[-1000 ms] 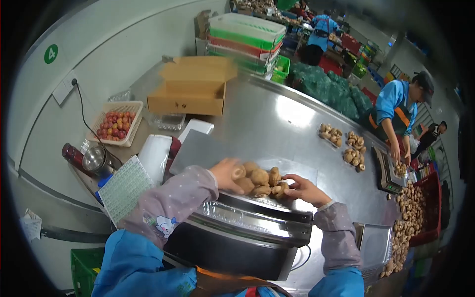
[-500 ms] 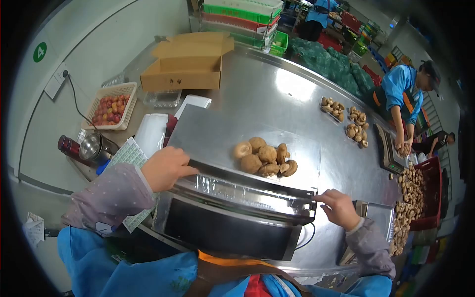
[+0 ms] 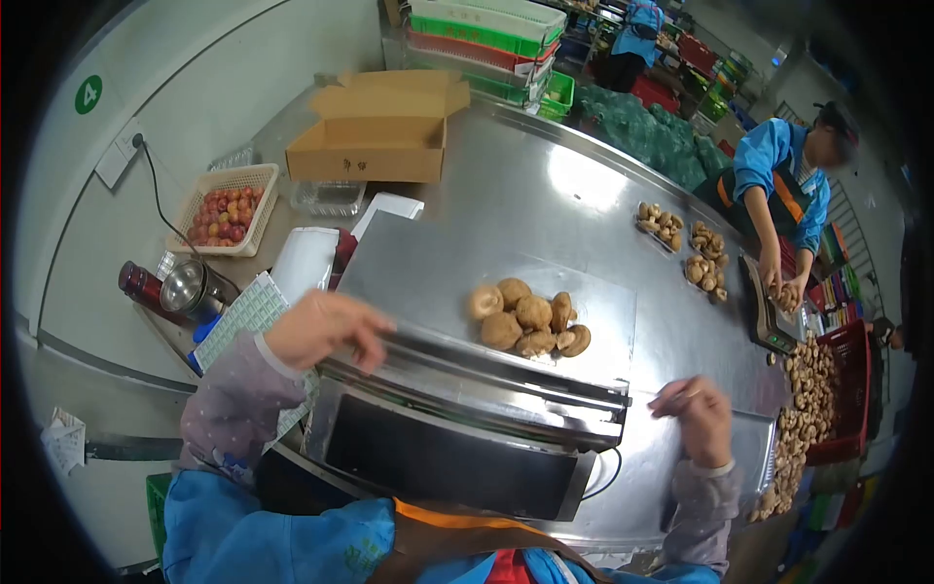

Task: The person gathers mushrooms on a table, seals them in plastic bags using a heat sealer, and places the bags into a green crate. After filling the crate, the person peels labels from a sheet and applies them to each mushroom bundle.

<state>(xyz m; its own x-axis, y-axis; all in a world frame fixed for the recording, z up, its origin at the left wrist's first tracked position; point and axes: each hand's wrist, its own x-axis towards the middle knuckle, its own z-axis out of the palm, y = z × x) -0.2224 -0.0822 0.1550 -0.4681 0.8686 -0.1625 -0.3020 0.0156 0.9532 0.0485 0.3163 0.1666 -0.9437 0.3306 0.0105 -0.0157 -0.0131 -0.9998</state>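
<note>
A pile of several brown mushrooms (image 3: 533,311) lies on the flat metal plate (image 3: 409,268) of the wrapping machine (image 3: 457,453). At the plate's left front corner hovers my left hand (image 3: 331,331), its fingers apart and slightly blurred, holding nothing. My right hand (image 3: 696,414) is raised beyond the machine's right end, fingers curled and bunched; whether anything small is between them is too blurred to tell. Neither hand touches the mushrooms. A shiny metal strip runs along the machine's front, before the plate.
An open cardboard box (image 3: 365,146), a basket of red fruit (image 3: 229,209) and a metal cup (image 3: 185,287) stand left. Mushroom packs (image 3: 705,273) lie right, near a scale (image 3: 769,316) where a co-worker (image 3: 778,185) handles mushrooms. Loose mushrooms (image 3: 808,399) spill from a red crate (image 3: 846,389).
Both hands have come off the machine's front edge; the left has spread its fingers, the right has moved right and curled. The film seen along the front strip no longer shows clearly.
</note>
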